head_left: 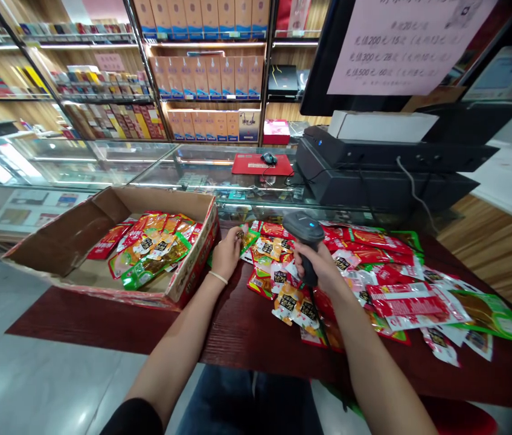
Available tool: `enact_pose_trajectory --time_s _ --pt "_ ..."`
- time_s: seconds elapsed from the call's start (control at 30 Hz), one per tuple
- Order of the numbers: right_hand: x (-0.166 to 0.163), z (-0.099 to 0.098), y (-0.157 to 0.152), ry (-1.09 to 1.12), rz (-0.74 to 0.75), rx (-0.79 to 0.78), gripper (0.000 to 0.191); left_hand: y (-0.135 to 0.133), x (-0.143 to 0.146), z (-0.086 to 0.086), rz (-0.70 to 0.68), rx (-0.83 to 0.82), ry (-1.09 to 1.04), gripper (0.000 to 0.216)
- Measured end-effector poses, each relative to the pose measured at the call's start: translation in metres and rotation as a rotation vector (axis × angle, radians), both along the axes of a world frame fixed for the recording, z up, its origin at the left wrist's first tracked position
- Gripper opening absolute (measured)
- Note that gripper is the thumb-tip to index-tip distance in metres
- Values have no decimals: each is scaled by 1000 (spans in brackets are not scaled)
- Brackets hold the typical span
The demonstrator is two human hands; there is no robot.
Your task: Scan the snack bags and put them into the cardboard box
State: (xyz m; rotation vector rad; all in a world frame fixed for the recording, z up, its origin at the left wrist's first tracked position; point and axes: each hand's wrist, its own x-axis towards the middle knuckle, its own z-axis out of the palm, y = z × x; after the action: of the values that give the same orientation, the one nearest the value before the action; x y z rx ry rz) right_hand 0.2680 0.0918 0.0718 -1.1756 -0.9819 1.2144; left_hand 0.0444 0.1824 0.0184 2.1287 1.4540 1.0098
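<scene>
My right hand [323, 266] is wrapped round the handle of a black barcode scanner [304, 228]; a small blue light shows on its top. My left hand [227, 252] is closed on a green and yellow snack packet [250, 237] at the left end of the pile. Beneath and around the scanner, a loose heap of snack packets [285, 302], red, orange, white and green, spreads over the dark red tabletop [233, 338]. Beside my left hand stands an open cardboard box [75, 287] with several similar packets [156, 241] lying inside.
Behind the table runs a glass display counter [156, 163] bearing a red mat [247, 164] and a computer mouse [268, 158]. At the right are a monitor back with a pink price sheet [401, 48] and a black cash drawer unit [374, 181]. Stocked shelves [211, 103] line the wall.
</scene>
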Motion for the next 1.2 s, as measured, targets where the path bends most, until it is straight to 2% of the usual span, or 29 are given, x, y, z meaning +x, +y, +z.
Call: enact_pose_trajectory --time_s 0.1,0.2,0.33,0.4,0.5,0.6,0.77,0.93,1.2 --pt "0 1 0 1 -12 -10 33 -3 5 6 16 -16 -192 36" --pt "1 2 0 -18 -4 -6 35 -7 14 11 4 -138 -494 43" --pt "2 2 -1 6 -7 -15 32 -9 22 11 -189 -547 -1056 32" --pt "3 1 -1 10 -9 -23 31 -9 22 11 -254 -778 -1259 29" --pt "3 -1 -1 15 -14 -6 29 -9 19 13 -323 -1023 -1393 31" --pt "3 -1 -1 25 -12 24 31 -9 16 17 -412 -1156 -1441 37" --pt "4 1 -1 31 -13 13 33 -7 14 22 -473 -1145 -1457 46" --pt "5 1 -1 22 -20 -11 34 -6 15 19 -391 -996 -1414 31" --pt "3 3 -2 23 -23 17 35 -5 24 9 -268 -697 -1433 60"
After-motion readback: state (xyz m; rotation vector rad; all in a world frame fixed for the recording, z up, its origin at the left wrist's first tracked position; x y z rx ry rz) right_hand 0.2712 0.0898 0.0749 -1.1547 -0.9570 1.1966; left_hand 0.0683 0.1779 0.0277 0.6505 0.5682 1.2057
